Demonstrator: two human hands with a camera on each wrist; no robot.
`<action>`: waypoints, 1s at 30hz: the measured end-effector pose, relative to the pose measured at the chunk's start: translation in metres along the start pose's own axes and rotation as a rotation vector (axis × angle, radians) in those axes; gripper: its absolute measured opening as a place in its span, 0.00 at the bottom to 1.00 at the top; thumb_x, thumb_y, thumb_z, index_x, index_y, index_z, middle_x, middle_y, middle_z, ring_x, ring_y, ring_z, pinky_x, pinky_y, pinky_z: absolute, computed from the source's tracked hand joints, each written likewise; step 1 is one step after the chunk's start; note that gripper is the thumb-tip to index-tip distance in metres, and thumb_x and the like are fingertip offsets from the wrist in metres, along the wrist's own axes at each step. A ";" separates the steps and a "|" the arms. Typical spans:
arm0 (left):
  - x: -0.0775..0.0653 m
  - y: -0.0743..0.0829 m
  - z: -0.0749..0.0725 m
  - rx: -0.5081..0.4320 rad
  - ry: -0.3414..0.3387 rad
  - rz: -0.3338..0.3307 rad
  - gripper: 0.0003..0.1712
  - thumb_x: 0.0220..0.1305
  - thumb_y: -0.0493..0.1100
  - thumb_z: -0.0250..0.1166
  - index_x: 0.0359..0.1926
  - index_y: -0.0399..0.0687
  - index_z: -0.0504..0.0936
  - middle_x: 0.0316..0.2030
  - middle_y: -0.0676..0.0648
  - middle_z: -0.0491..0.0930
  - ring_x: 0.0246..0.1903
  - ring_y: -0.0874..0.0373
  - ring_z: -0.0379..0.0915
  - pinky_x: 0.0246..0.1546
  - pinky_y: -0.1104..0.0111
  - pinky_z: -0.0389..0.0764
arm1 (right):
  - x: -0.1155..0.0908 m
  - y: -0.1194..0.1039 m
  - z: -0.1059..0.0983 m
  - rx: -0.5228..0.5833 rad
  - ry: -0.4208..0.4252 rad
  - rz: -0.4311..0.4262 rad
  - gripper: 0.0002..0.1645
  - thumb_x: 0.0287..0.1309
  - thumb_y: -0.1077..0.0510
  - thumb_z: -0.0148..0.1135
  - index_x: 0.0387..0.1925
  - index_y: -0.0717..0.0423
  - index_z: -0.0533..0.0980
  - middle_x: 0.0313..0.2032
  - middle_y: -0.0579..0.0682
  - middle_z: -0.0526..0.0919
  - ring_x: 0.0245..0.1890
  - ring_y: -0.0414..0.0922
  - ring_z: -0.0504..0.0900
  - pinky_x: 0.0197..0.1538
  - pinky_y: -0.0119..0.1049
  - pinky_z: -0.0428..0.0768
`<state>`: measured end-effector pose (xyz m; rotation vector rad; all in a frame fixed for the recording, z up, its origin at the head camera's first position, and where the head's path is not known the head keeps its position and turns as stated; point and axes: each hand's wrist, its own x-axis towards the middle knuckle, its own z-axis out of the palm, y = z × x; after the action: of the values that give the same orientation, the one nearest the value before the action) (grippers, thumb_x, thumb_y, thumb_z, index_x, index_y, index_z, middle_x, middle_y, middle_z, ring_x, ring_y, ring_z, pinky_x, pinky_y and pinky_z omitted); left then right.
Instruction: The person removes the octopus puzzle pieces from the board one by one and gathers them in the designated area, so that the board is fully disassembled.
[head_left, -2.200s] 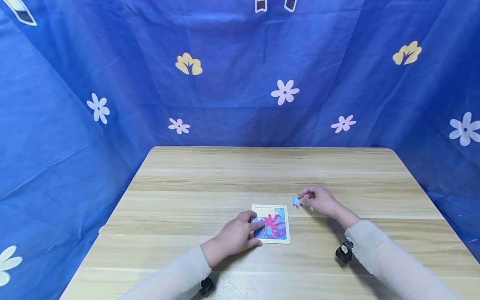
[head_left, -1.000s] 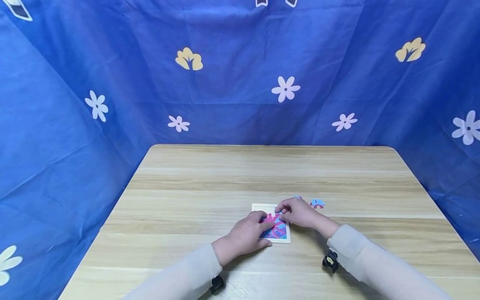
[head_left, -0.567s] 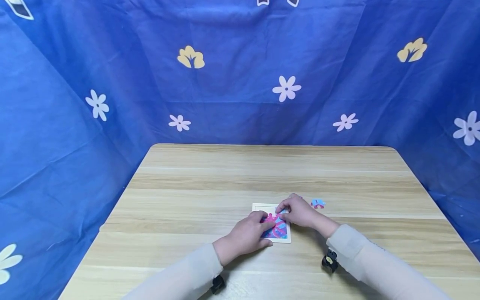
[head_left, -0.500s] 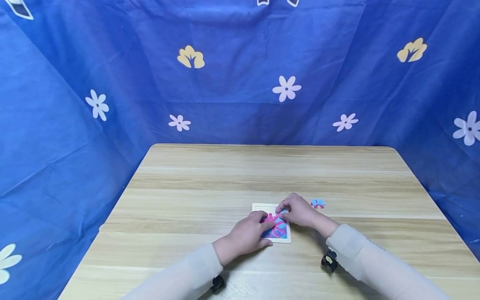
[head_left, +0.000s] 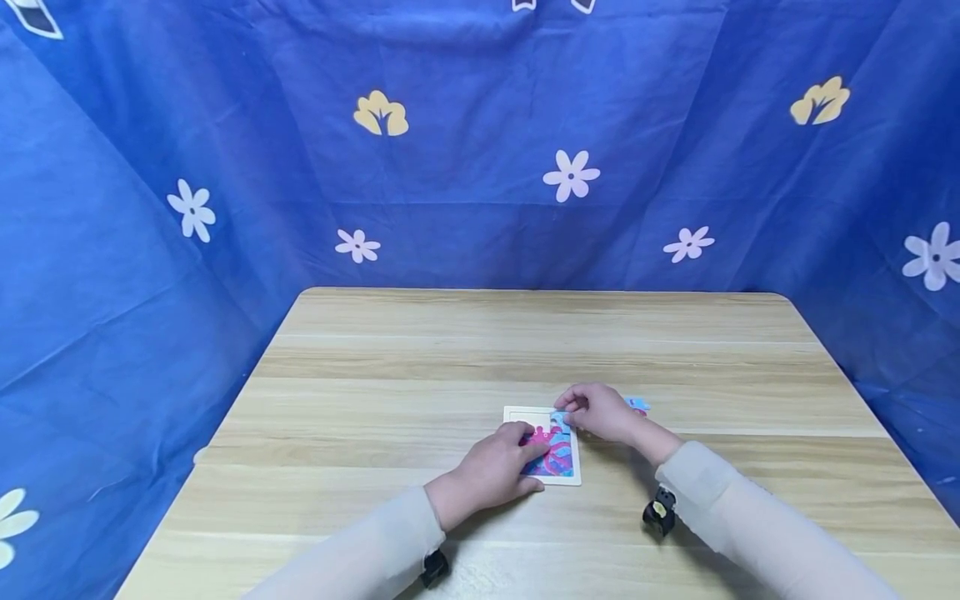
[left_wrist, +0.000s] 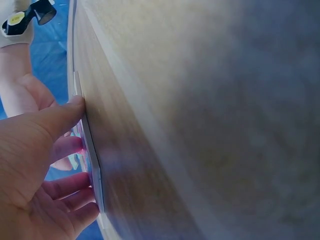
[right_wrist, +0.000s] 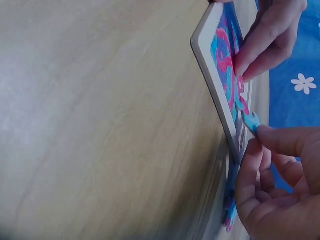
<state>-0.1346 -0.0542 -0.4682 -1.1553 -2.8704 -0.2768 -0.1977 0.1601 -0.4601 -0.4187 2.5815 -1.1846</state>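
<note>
A square jigsaw puzzle in a pale frame (head_left: 542, 481) lies on the table, its picture a pink creature on blue. Part of its far left is bare backing. My left hand (head_left: 491, 468) rests on it, fingers pressing on the fitted pieces and thumb at the near edge. Between thumb and fingertips my right hand (head_left: 603, 412) pinches a light-blue puzzle piece (right_wrist: 251, 121) at the frame's far right corner. In the right wrist view that piece is tilted, one end raised off the tray. The left wrist view shows the frame edge-on beside my left thumb (left_wrist: 67, 117).
Beyond my right hand, loose pink-and-blue pieces (head_left: 637, 404) lie on the wooden table (head_left: 390, 358), partly covered by the hand. A blue flowered cloth (head_left: 465, 208) hangs behind the table and at both sides.
My right hand has come left from the loose pieces to the puzzle's far right corner, then shifted slightly away from me. My left hand has slid a little right over the puzzle.
</note>
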 end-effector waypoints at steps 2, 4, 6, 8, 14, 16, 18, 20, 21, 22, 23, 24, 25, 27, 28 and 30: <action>0.000 -0.001 0.000 0.003 0.003 0.005 0.32 0.54 0.59 0.69 0.58 0.51 0.79 0.51 0.40 0.73 0.50 0.51 0.72 0.48 0.65 0.78 | 0.001 0.002 -0.001 0.002 -0.005 0.004 0.09 0.55 0.67 0.63 0.38 0.57 0.81 0.29 0.44 0.79 0.31 0.40 0.76 0.38 0.34 0.77; 0.001 -0.002 0.000 0.004 0.005 0.008 0.32 0.54 0.59 0.69 0.58 0.51 0.79 0.51 0.40 0.73 0.50 0.51 0.72 0.48 0.65 0.78 | 0.001 0.004 -0.003 0.015 -0.013 0.007 0.08 0.56 0.67 0.63 0.38 0.57 0.82 0.29 0.44 0.80 0.31 0.41 0.76 0.36 0.34 0.77; 0.002 -0.003 0.000 0.005 0.004 0.008 0.32 0.55 0.59 0.69 0.58 0.51 0.79 0.52 0.40 0.73 0.50 0.51 0.72 0.48 0.65 0.78 | 0.002 0.005 -0.004 0.026 -0.017 0.008 0.08 0.56 0.66 0.63 0.38 0.57 0.82 0.30 0.45 0.80 0.31 0.41 0.77 0.36 0.34 0.78; 0.002 -0.004 0.001 0.003 0.005 0.010 0.33 0.54 0.59 0.69 0.58 0.51 0.79 0.52 0.40 0.73 0.50 0.51 0.72 0.49 0.65 0.78 | 0.003 0.005 -0.005 0.038 -0.011 0.012 0.07 0.56 0.65 0.63 0.38 0.56 0.82 0.31 0.46 0.81 0.32 0.41 0.77 0.38 0.34 0.78; 0.002 -0.007 0.001 -0.005 0.012 0.019 0.34 0.54 0.59 0.69 0.59 0.51 0.78 0.51 0.41 0.73 0.49 0.51 0.72 0.48 0.65 0.78 | 0.004 0.006 -0.010 0.135 0.005 0.015 0.07 0.57 0.66 0.62 0.39 0.60 0.82 0.32 0.48 0.82 0.32 0.42 0.78 0.36 0.35 0.79; 0.001 -0.008 0.001 -0.007 0.020 0.025 0.34 0.54 0.59 0.69 0.60 0.50 0.78 0.51 0.41 0.73 0.49 0.51 0.72 0.47 0.65 0.78 | 0.005 0.008 -0.013 0.171 0.005 0.016 0.08 0.57 0.67 0.62 0.39 0.63 0.81 0.31 0.49 0.81 0.31 0.44 0.78 0.34 0.36 0.80; 0.001 -0.008 0.001 -0.011 0.027 0.028 0.34 0.54 0.59 0.69 0.60 0.50 0.77 0.51 0.41 0.73 0.49 0.51 0.72 0.47 0.64 0.78 | 0.005 0.009 -0.017 0.195 0.001 0.014 0.09 0.58 0.66 0.62 0.41 0.64 0.81 0.32 0.50 0.81 0.32 0.45 0.78 0.34 0.37 0.81; 0.000 -0.008 0.000 -0.012 0.030 0.029 0.34 0.54 0.59 0.69 0.60 0.50 0.78 0.51 0.41 0.73 0.48 0.52 0.72 0.47 0.64 0.78 | 0.005 0.011 -0.022 0.222 0.000 0.017 0.10 0.59 0.66 0.61 0.42 0.66 0.80 0.33 0.52 0.81 0.32 0.46 0.78 0.35 0.39 0.81; 0.000 -0.009 0.000 -0.011 0.030 0.029 0.34 0.54 0.59 0.69 0.60 0.50 0.78 0.51 0.41 0.73 0.49 0.52 0.72 0.47 0.64 0.78 | 0.006 0.012 -0.024 0.234 -0.002 0.023 0.10 0.59 0.66 0.61 0.42 0.67 0.80 0.33 0.52 0.81 0.32 0.47 0.78 0.35 0.40 0.82; 0.000 -0.009 0.000 -0.012 0.029 0.027 0.34 0.54 0.59 0.70 0.60 0.50 0.78 0.51 0.41 0.73 0.49 0.52 0.72 0.47 0.64 0.78 | 0.006 0.014 -0.027 0.240 -0.004 0.025 0.11 0.59 0.66 0.61 0.43 0.67 0.79 0.34 0.53 0.81 0.33 0.47 0.79 0.36 0.40 0.82; 0.000 -0.009 0.000 -0.011 0.027 0.026 0.34 0.54 0.59 0.69 0.60 0.50 0.78 0.51 0.41 0.73 0.49 0.52 0.71 0.47 0.64 0.78 | 0.006 0.015 -0.030 0.246 -0.005 0.025 0.11 0.60 0.66 0.60 0.43 0.68 0.79 0.34 0.53 0.81 0.33 0.46 0.79 0.37 0.41 0.82; 0.000 -0.009 0.000 -0.011 0.023 0.024 0.34 0.54 0.59 0.69 0.60 0.50 0.78 0.51 0.41 0.73 0.49 0.52 0.71 0.47 0.64 0.78 | 0.006 0.017 -0.032 0.252 -0.007 0.027 0.12 0.60 0.66 0.60 0.44 0.68 0.79 0.35 0.53 0.81 0.33 0.46 0.79 0.37 0.41 0.82; 0.000 -0.009 0.000 -0.012 0.020 0.022 0.34 0.54 0.59 0.69 0.60 0.50 0.78 0.51 0.41 0.73 0.49 0.52 0.71 0.47 0.64 0.79 | 0.006 0.019 -0.035 0.253 -0.006 0.029 0.12 0.60 0.66 0.60 0.44 0.68 0.79 0.34 0.53 0.81 0.33 0.45 0.79 0.37 0.40 0.82; 0.001 -0.009 -0.001 -0.015 0.010 0.015 0.34 0.55 0.59 0.69 0.60 0.50 0.77 0.51 0.41 0.73 0.50 0.51 0.71 0.47 0.64 0.78 | 0.006 0.023 -0.041 0.238 -0.004 0.048 0.12 0.60 0.65 0.60 0.45 0.67 0.79 0.32 0.51 0.80 0.30 0.44 0.77 0.32 0.38 0.81; 0.001 -0.009 -0.001 -0.017 0.006 0.013 0.34 0.55 0.59 0.69 0.60 0.50 0.77 0.51 0.41 0.73 0.50 0.51 0.71 0.47 0.64 0.78 | 0.006 0.026 -0.043 0.227 -0.002 0.052 0.12 0.61 0.65 0.60 0.45 0.66 0.79 0.31 0.51 0.79 0.28 0.43 0.76 0.29 0.37 0.80; 0.001 -0.008 -0.002 -0.019 0.002 0.011 0.34 0.55 0.59 0.69 0.60 0.51 0.77 0.51 0.41 0.73 0.50 0.51 0.71 0.47 0.64 0.78 | 0.006 0.031 -0.048 0.212 0.002 0.059 0.12 0.60 0.65 0.60 0.45 0.65 0.79 0.30 0.50 0.79 0.26 0.43 0.75 0.27 0.35 0.78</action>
<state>-0.1409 -0.0600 -0.4674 -1.1728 -2.8654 -0.3055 -0.2247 0.2106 -0.4538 -0.2938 2.4187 -1.4191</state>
